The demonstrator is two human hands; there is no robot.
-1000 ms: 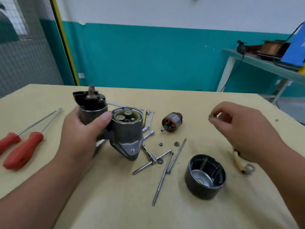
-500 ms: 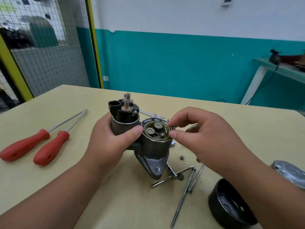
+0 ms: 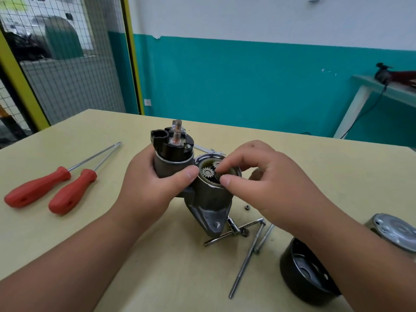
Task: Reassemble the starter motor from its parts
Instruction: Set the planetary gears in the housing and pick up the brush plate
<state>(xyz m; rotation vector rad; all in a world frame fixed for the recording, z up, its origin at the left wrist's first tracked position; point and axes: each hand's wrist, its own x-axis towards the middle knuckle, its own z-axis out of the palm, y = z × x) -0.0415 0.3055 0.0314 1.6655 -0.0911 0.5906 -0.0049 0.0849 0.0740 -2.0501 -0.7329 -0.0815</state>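
Pale yellow tabletop [image 3: 90,244], pretty cluttered. Two red-handled screwdrivers [image 3: 72,191] side by side toward the left edge. Mid-table: long bolts [image 3: 246,258], L-shaped wrench [image 3: 221,237], tiny nut [image 3: 247,207]. Black casing [image 3: 301,273] and shiny end cap [image 3: 396,233] toward the right edge.

At mid-tabletop [image 3: 90,233] the starter housing [image 3: 209,199] stands upright, the solenoid [image 3: 172,163] on its left side, held by the left grip [image 3: 148,188]. The right grip [image 3: 270,188] pinches at the gears [image 3: 207,173] in the housing's open top. Two screwdrivers [image 3: 38,189] lie side by side well to the left, handles near, tips far. Just near-right of the housing lie a bent wrench [image 3: 234,231], a nut [image 3: 247,207] and long bolts [image 3: 245,264]. At the near right sits the motor casing [image 3: 304,273], the end cap [image 3: 396,233] just beyond it.
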